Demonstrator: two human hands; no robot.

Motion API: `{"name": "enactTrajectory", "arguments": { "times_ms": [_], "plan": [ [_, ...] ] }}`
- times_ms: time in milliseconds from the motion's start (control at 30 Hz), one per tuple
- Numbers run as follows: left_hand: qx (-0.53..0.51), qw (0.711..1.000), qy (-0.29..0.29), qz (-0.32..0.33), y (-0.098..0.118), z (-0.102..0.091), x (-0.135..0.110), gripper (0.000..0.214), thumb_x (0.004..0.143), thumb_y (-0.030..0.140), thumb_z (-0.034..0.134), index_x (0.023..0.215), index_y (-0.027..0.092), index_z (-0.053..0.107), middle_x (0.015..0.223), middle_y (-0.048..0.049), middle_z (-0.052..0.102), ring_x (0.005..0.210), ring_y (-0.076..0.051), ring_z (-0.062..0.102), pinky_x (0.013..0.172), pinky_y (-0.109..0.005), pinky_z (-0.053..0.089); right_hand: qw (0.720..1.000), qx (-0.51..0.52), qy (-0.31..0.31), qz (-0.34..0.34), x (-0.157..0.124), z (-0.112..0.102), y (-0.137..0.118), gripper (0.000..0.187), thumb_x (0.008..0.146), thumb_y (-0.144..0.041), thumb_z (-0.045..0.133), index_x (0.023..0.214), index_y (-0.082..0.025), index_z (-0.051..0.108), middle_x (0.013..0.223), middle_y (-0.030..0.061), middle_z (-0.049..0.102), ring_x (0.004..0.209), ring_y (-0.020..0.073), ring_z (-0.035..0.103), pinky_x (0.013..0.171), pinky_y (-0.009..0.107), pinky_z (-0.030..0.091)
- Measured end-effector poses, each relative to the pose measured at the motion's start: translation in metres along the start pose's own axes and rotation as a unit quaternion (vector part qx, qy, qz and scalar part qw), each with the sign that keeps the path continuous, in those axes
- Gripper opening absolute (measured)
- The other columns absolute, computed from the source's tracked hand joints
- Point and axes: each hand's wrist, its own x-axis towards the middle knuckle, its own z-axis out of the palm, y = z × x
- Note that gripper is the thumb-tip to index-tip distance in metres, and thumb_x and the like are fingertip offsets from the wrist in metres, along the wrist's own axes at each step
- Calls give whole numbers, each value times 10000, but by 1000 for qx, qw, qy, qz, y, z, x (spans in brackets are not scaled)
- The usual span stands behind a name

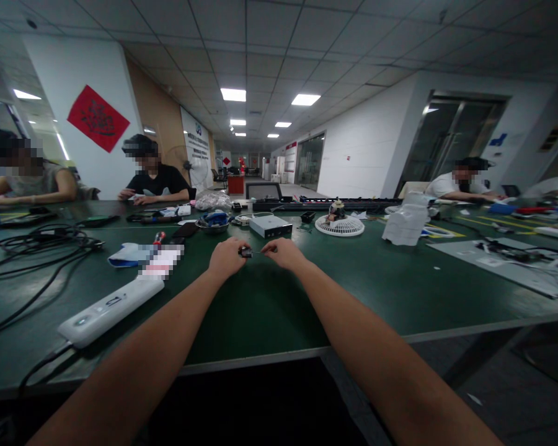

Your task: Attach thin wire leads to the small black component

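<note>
My left hand (227,257) and my right hand (284,253) are close together above the green workbench (279,310). A small black component (245,251) sits at the fingertips of my left hand. A thin metal wire or pin (259,252) runs from it toward my right hand's fingertips, which seem to pinch its far end. The part is too small to identify. A white power strip (109,310) lies to the left of my left forearm, and a flat silver box (270,226) stands ahead of my hands.
Tangled black cables (37,248) lie at the left. A white fan guard (339,226), a metal bowl (212,224), a keyboard (325,203) and a grey mat with electronics (506,263) are on the bench. Several co-workers sit around it.
</note>
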Motion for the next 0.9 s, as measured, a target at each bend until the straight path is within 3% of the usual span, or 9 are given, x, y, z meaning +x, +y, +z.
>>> {"name": "enactTrajectory", "arguments": {
  "times_ms": [300, 500, 900],
  "plan": [
    [-3, 1000, 0, -16, -3, 2, 0, 312, 725, 219, 637, 1021, 274, 718, 1001, -31, 611, 885, -188, 613, 824, -282, 481, 999, 22, -21, -10, -2, 0, -5, 179, 782, -216, 647, 909, -244, 770, 836, 20, 733, 819, 163, 649, 717, 230, 465],
    [-5, 1000, 1, -10, -5, 5, 0, 326, 718, 227, 647, 1035, 269, 714, 985, -34, 605, 876, -187, 611, 810, -277, 485, 997, 74, 8, -5, -1, 2, -7, 223, 752, -149, 621, 919, -201, 760, 813, 18, 725, 765, 136, 644, 707, 209, 467],
    [-2, 1000, -5, -1, 0, 1, -1, 333, 734, 208, 622, 1048, 268, 715, 1025, -39, 607, 873, -185, 610, 814, -279, 487, 999, 6, -28, 40, -2, -1, -4, 238, 741, -188, 638, 934, -253, 761, 867, 18, 729, 785, 165, 644, 718, 239, 477]
  ]
}}
